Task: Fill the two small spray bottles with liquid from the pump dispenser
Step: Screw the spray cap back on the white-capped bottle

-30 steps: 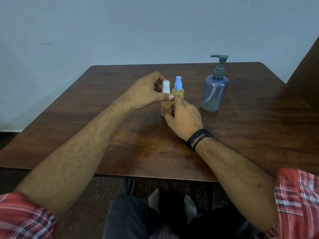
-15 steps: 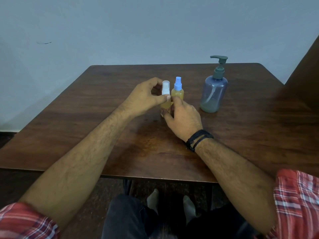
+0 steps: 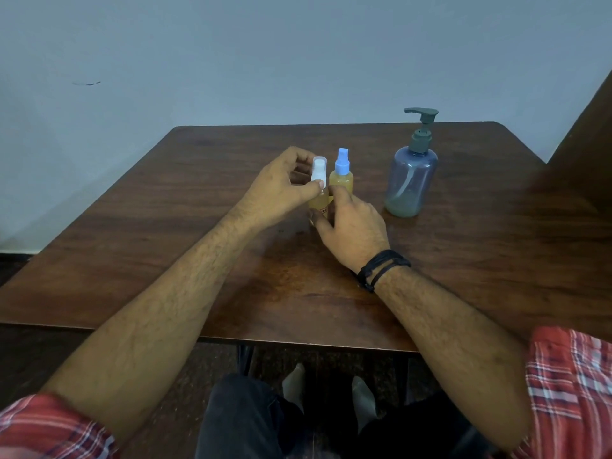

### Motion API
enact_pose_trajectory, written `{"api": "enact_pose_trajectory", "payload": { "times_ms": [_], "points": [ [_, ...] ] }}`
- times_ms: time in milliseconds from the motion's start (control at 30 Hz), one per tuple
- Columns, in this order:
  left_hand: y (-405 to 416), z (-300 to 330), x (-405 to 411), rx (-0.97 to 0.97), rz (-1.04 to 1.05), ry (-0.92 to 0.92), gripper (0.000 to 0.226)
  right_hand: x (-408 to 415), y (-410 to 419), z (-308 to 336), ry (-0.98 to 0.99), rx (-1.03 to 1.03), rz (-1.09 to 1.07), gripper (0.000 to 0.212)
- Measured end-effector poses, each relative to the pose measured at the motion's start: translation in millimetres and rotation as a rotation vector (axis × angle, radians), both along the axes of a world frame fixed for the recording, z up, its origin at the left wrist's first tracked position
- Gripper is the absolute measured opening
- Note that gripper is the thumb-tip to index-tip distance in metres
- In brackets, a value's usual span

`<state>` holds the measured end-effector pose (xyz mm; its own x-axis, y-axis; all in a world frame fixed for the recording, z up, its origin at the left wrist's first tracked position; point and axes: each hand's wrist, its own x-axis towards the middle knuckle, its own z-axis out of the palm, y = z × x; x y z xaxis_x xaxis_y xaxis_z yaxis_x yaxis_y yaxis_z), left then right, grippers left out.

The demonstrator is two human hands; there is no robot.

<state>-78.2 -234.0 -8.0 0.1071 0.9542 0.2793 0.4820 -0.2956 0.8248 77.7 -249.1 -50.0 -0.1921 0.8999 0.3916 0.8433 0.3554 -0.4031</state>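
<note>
Two small spray bottles with yellow liquid stand side by side at the table's middle. The white-capped bottle (image 3: 320,197) is on the left; my left hand (image 3: 281,190) pinches its white spray cap with thumb and fingers. My right hand (image 3: 352,226) wraps the lower body of that same bottle, hiding its base. The blue-capped bottle (image 3: 341,175) stands just right of it and a little behind, touched by no hand that I can see. The translucent blue-grey pump dispenser (image 3: 411,180) with a dark green pump stands upright to the right, with a little liquid at its bottom.
The dark wooden table (image 3: 165,226) ends against a pale blue wall at the back. A dark wooden panel (image 3: 589,134) rises at the right edge. My legs and feet show below the table's front edge.
My left hand's fingers have shifted slightly around the white cap. The bottles and the dispenser stay where they were.
</note>
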Motion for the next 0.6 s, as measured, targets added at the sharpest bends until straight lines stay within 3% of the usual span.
{"api": "enact_pose_trajectory", "payload": {
  "times_ms": [600],
  "points": [
    [0.0,-8.8,4.6,0.029,0.030,-0.031,0.036,-0.1,1.9,-2.8,0.001,0.022,-0.002,0.039]
  ]
}}
